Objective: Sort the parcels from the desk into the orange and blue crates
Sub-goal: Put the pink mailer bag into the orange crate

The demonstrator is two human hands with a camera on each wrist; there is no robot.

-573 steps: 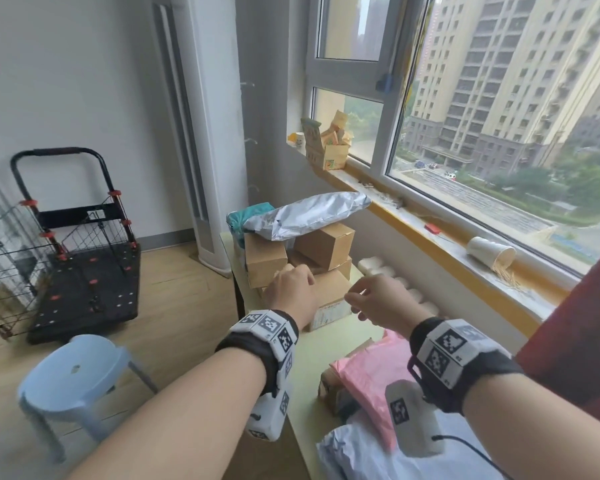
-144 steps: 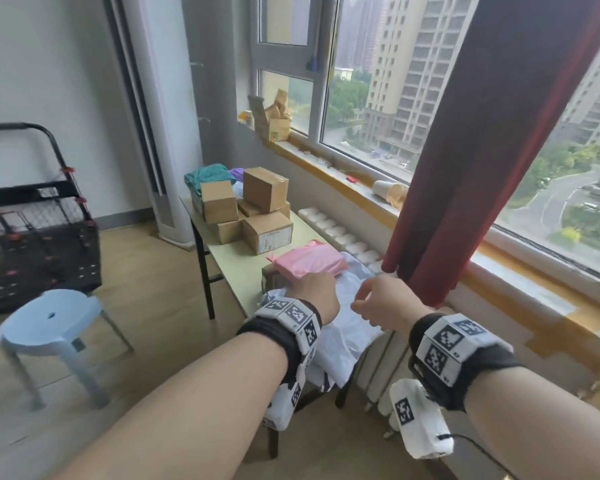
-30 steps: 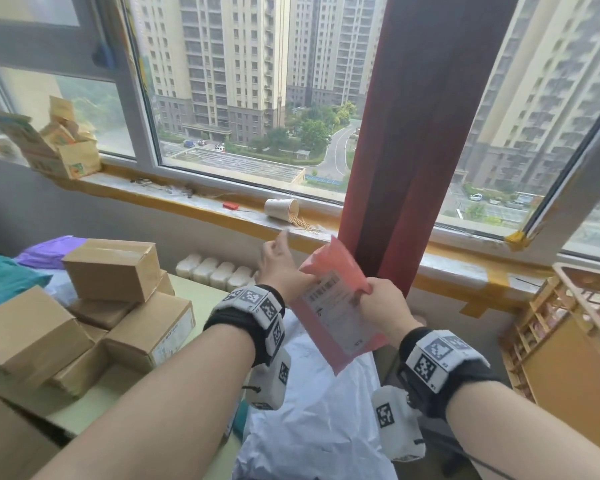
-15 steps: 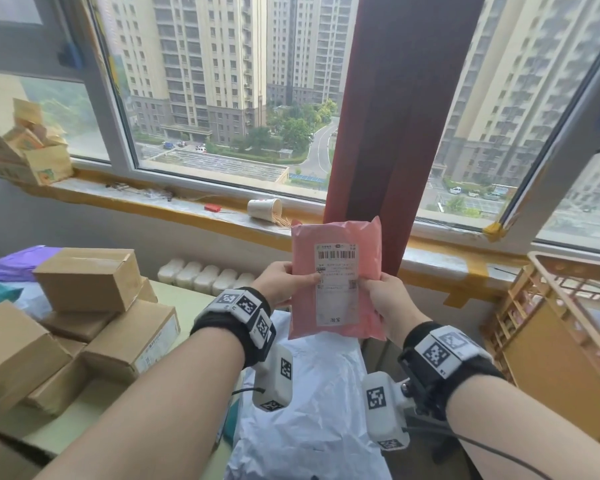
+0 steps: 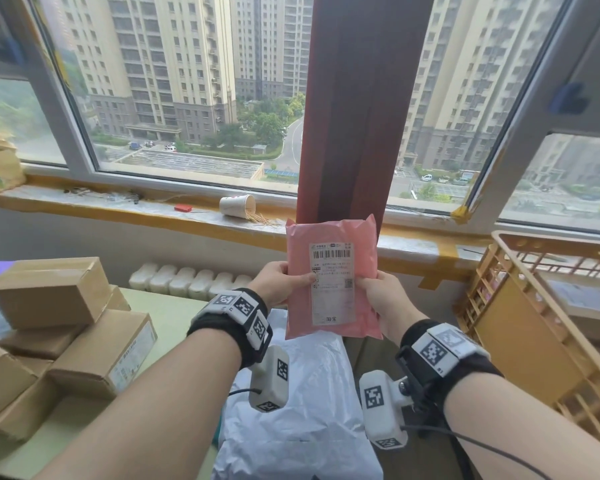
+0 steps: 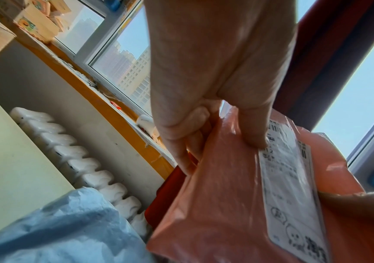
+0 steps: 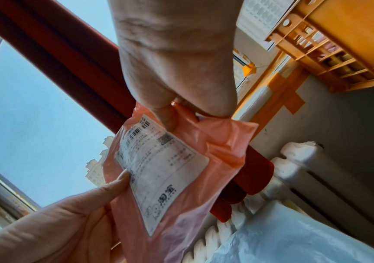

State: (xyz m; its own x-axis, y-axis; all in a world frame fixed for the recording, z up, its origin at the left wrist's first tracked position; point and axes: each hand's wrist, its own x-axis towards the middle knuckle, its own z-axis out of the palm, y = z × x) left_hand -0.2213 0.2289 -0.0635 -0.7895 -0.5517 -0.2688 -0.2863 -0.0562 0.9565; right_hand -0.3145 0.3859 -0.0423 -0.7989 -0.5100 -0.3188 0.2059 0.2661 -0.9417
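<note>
A pink plastic parcel (image 5: 331, 237) with a white shipping label (image 5: 331, 282) is held upright in front of the window, label facing me. My left hand (image 5: 281, 284) pinches its left edge, thumb on the front. My right hand (image 5: 378, 292) pinches the right edge the same way. Both wrist views show the pink parcel (image 6: 226, 204) (image 7: 215, 142) and the thumbs on it. The orange crate (image 5: 520, 320) stands at the right, with a parcel inside. No blue crate is in view.
Several cardboard boxes (image 5: 49, 296) are stacked on the pale green desk (image 5: 167, 313) at the left. A large white plastic parcel (image 5: 302, 403) lies below my hands. A dark red curtain (image 5: 347, 109) hangs behind the parcel, over a radiator (image 5: 187, 282) and windowsill.
The pink parcel has been turned from tilted to upright and lifted slightly, label toward me. My view has shifted right, so more of the orange crate shows.
</note>
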